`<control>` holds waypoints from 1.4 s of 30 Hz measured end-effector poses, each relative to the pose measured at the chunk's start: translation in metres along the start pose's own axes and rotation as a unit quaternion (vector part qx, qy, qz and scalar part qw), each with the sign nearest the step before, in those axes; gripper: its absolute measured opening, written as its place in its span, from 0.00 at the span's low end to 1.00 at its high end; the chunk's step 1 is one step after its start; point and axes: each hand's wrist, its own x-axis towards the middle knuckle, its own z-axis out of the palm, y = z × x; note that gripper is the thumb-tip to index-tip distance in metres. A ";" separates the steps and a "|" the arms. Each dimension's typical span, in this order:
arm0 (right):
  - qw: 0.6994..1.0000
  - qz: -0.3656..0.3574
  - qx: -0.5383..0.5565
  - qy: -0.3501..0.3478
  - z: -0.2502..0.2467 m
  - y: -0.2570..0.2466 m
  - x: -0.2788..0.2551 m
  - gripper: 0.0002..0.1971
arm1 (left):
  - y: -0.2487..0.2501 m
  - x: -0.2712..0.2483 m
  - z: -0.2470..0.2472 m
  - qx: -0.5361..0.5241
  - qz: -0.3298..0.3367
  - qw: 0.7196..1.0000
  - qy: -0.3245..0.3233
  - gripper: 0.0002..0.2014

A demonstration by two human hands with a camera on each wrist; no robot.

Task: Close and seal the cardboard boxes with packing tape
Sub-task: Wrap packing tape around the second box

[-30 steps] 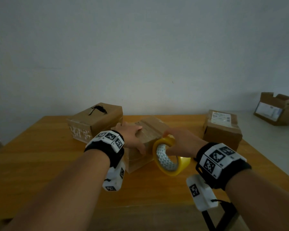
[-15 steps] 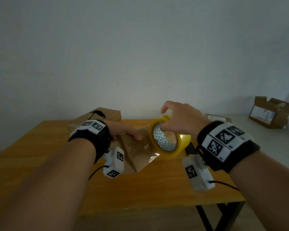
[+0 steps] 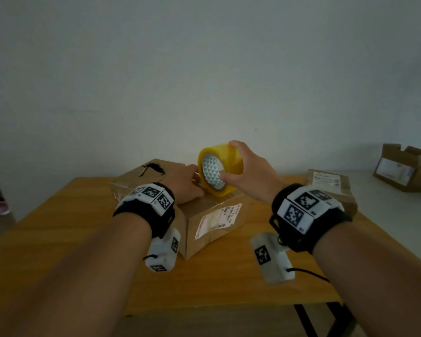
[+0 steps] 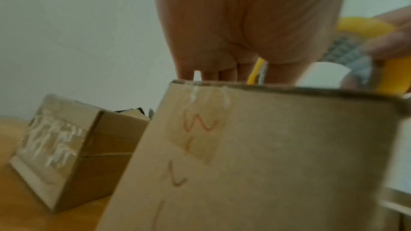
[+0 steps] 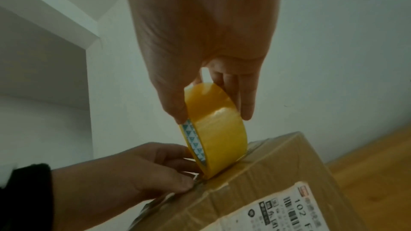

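Observation:
A cardboard box (image 3: 214, 222) with a white shipping label stands in the middle of the wooden table (image 3: 58, 227). My right hand (image 3: 230, 161) grips a yellow roll of packing tape (image 3: 220, 170), thumb on one side and fingers on the other. The roll stands on edge on the box top (image 5: 266, 164). In the right wrist view the roll (image 5: 218, 129) touches the top seam. My left hand (image 3: 195, 188) lies on the box top just left of the roll, its fingers (image 5: 173, 159) pressing down beside it. The left wrist view shows the box side (image 4: 266, 147) with red scribbles.
A second box (image 3: 151, 171) with a black mark and taped end stands behind on the left. A third labelled box (image 3: 331, 186) sits at the table's right side. An open box (image 3: 408, 166) lies beyond the table at far right. A white wall is close behind.
The box was tipped and turned, and now rests with its label facing me. My right hand raised the roll from beside the box onto its top. My left hand shifted to the top seam.

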 end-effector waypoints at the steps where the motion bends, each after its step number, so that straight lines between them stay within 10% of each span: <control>1: 1.000 0.002 0.005 0.001 0.002 0.001 0.001 0.38 | 0.002 0.000 0.002 0.005 0.000 1.000 -0.025 0.31; 7: 1.000 0.002 0.011 -0.008 0.012 0.002 -0.001 0.45 | 0.002 0.002 0.017 0.143 -0.037 0.985 -0.089 0.58; 42: 0.984 0.066 -0.080 -0.148 0.001 0.017 -0.022 0.26 | -0.002 0.016 0.020 0.086 -0.067 0.991 -0.080 0.49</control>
